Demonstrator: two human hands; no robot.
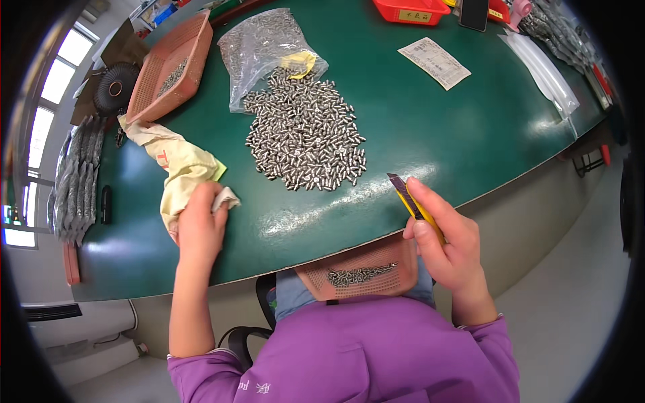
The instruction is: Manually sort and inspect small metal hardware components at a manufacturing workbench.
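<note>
Left hand (199, 225) pressed down on a crumpled cream cloth (180, 166), fingers curled over its near end, on the green table (430, 127). Right hand (449, 245) closed around a yellow utility knife (415, 204), dark blade end pointing up and away toward the table edge, just past the rim. Hands well apart, one at each side of the body.

Cloth stretched from the left hand back toward a salmon-pink plastic basket (168, 64) at the far left, a small yellow-green scrap (220, 171) peeking from beside it. Knife held above the table's near edge, not touching the surface as far as can be told.

Between the two hands, further onto the table: a broad heap of small silvery metal pins (306, 134), spread loose on the green surface. Just behind the heap, touching it, a clear plastic bag (259, 47) with more of the same pins inside and a yellow bit at its mouth. A few pins also in the pink basket.

On the lap, below the table edge: a second salmon-pink perforated tray (359, 272) holding a short row of pins, resting against the purple garment (363, 356).

Further out: a printed paper slip (434, 62) on the far right half of the table, a red bin (411, 10) at the far edge, clear bags (544, 67) along the right rim, a stack of grey packed bags (74, 181) at the left side, a dark round object (115, 87) beside the basket.
</note>
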